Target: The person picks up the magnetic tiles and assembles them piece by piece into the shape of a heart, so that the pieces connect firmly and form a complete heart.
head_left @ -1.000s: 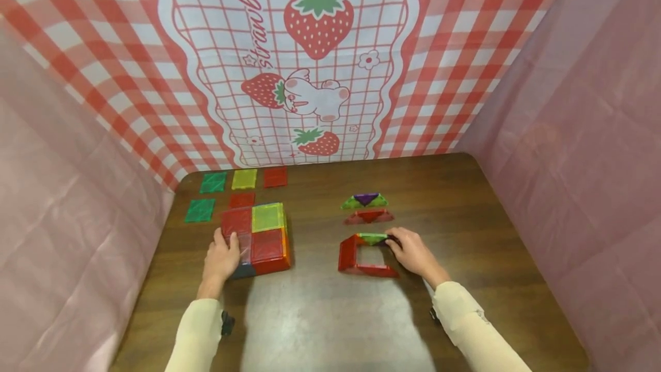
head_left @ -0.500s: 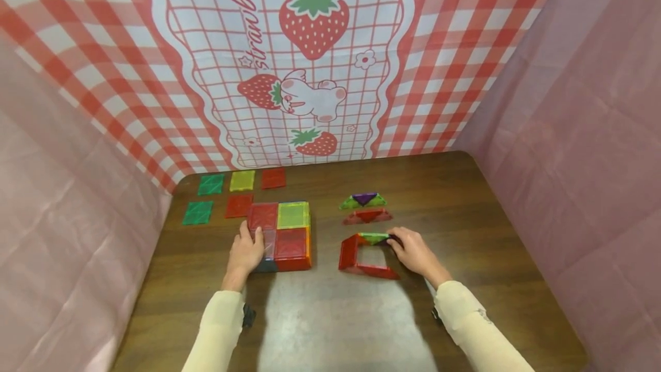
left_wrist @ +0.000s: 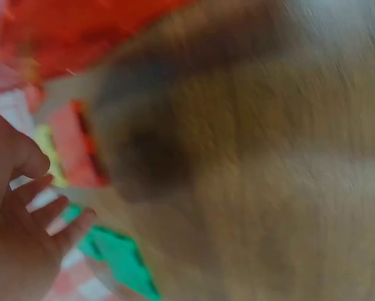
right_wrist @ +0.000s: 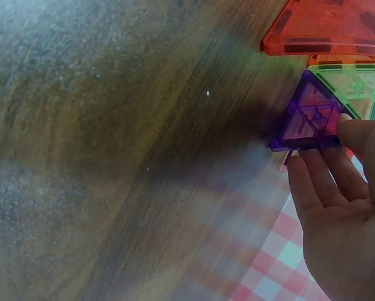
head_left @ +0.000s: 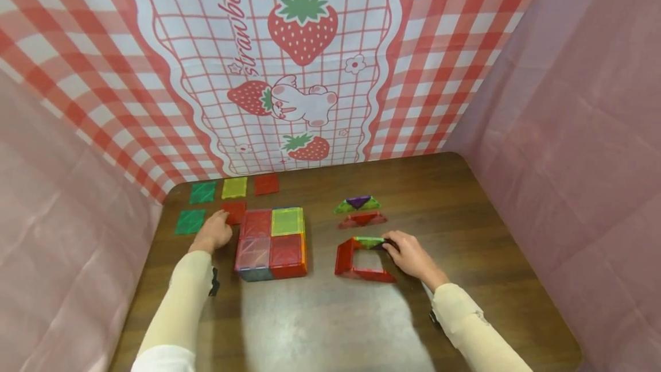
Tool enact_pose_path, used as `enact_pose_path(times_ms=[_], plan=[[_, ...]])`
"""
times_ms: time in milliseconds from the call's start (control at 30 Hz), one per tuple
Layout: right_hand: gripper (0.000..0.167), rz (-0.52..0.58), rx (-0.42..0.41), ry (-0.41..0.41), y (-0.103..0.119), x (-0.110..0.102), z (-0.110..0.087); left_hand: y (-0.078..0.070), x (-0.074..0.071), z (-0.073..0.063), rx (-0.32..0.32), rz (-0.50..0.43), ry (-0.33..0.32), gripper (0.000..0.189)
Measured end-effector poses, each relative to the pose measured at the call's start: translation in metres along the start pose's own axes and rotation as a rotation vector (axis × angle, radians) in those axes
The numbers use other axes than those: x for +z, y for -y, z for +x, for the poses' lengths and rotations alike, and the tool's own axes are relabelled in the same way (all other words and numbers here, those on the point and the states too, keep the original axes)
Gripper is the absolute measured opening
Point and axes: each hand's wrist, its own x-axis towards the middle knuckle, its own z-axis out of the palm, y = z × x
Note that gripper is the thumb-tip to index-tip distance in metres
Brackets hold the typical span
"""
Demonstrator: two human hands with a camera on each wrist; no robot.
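Note:
My left hand (head_left: 214,231) reaches over the table with its fingers at the edge of a flat red square tile (head_left: 236,211). In the left wrist view its fingers are loosely extended and hold nothing; that view is blurred. Just right of it sits a low box of magnetic tiles (head_left: 286,223), with red, yellow-green and clear squares on top. My right hand (head_left: 408,254) pinches a purple triangle tile (right_wrist: 310,113) between thumb and fingers. This tile adjoins a green triangle tile (right_wrist: 357,81), part of a standing frame whose left and front sides are red tiles (head_left: 345,257).
Behind the frame stand a red tile row (head_left: 363,220) and a green-and-purple row (head_left: 357,204). Green (head_left: 203,192), yellow (head_left: 234,188) and red (head_left: 266,183) squares lie along the back left, another green square (head_left: 190,221) in front. A checked cloth (head_left: 304,73) hangs behind the table.
The left hand first slid the tile box to the right, then let go and moved left and back to the red square. The right hand has kept its pinch in place.

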Motion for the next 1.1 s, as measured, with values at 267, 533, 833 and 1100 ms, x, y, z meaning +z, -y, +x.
enact_pose_path(times_ms=[267,533,833,1100], plan=[[0.014,0.002,-0.038,0.005,0.000,0.000,0.002,0.021,0.013,-0.005,0.023,0.156,0.121,0.069],[0.014,-0.009,-0.028,0.018,-0.002,-0.002,0.002,0.009,0.042,-0.049,0.109,0.290,-0.094,0.042],[0.018,-0.028,0.022,0.034,-0.004,-0.005,-0.002,0.017,0.049,-0.080,0.132,0.205,-0.168,0.043],[0.018,-0.052,0.048,0.062,-0.005,-0.004,-0.005,0.040,0.037,-0.060,0.193,0.042,-0.042,0.074]])
